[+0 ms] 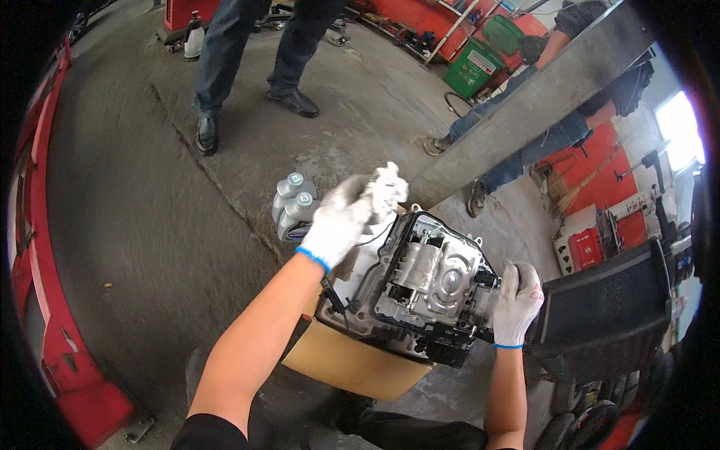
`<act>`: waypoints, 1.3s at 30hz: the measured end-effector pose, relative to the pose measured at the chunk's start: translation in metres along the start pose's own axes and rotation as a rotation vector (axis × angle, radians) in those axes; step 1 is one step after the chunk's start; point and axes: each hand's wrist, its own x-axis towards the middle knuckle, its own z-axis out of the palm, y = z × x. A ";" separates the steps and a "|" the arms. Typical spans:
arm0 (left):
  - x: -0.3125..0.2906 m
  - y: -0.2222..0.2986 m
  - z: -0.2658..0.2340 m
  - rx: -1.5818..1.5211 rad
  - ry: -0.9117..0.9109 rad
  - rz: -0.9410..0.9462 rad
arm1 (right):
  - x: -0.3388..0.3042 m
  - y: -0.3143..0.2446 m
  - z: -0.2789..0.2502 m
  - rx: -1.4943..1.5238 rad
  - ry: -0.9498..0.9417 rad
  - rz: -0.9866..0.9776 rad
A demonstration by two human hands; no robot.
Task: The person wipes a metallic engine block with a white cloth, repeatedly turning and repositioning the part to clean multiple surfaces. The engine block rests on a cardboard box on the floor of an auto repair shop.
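In the centre of the frame, right of the middle, we see a grey metal assembly (424,277) lying above a yellow-brown cardboard sheet (360,361). Our white-gloved left hand (341,221) is raised at its upper left, fingers closed around a crumpled white thing (388,189), perhaps a cloth; blur keeps us from naming it surely. Our right hand (517,300), also gloved, has its fingers curled beside the assembly's right end; we cannot tell whether it grips or touches anything. A small red handwritten mark (535,295) shows on that glove.

As for labels, two grey bottles (288,214) stand just left of the left hand; their caps bear pale round stickers, and the nearer one has a dark front label (298,231) with fine print. At the assembly's lower edge, a black module (448,341) carries tiny pale lettering. In the upper right, a green bin (469,69) wears a white printed label (482,61).
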 end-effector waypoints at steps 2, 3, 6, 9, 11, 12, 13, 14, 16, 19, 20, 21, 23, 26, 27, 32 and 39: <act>0.010 0.007 0.017 -0.037 -0.108 0.070 | -0.002 0.004 0.001 0.015 0.012 0.015; 0.016 0.009 0.021 0.033 -0.120 0.194 | -0.003 0.006 0.002 0.025 0.019 0.024; 0.038 -0.010 0.029 0.302 -0.056 0.177 | -0.002 0.010 0.006 0.108 0.021 0.020; 0.032 -0.004 0.038 0.437 -0.043 0.234 | -0.004 0.022 0.008 0.114 0.016 0.043; 0.027 0.003 0.039 0.603 -0.049 0.281 | -0.004 0.019 0.007 0.109 0.013 0.065; 0.023 0.009 0.037 0.628 -0.083 0.241 | -0.004 0.015 0.006 0.106 0.007 0.077; 0.019 0.017 0.032 0.652 -0.118 0.202 | -0.004 0.012 0.005 0.085 0.002 0.064; 0.017 0.023 0.027 0.680 -0.150 0.167 | -0.002 0.007 0.004 0.069 0.001 0.049; 0.019 0.021 0.018 0.698 -0.211 0.184 | -0.001 0.001 0.003 0.071 -0.003 0.040; 0.017 0.021 0.016 0.732 -0.267 0.177 | -0.002 0.004 0.003 0.123 -0.003 0.066; 0.017 0.021 0.015 0.743 -0.277 0.198 | -0.004 0.007 0.005 0.157 0.006 0.079; 0.017 0.022 0.015 0.753 -0.288 0.219 | -0.004 0.010 0.006 0.189 0.015 0.091; 0.018 0.024 0.019 0.742 -0.267 0.202 | -0.002 0.010 0.005 0.164 0.010 0.066; 0.014 0.021 0.021 0.678 -0.204 0.142 | -0.002 0.010 0.003 0.112 -0.006 0.042; 0.013 0.019 0.021 0.677 -0.201 0.143 | -0.002 0.010 0.002 0.089 -0.012 0.036; 0.012 0.012 0.021 0.736 -0.203 0.157 | -0.004 0.008 0.003 0.147 0.002 0.093; 0.022 0.004 0.043 0.875 0.029 0.503 | -0.001 0.002 0.002 0.098 -0.012 0.060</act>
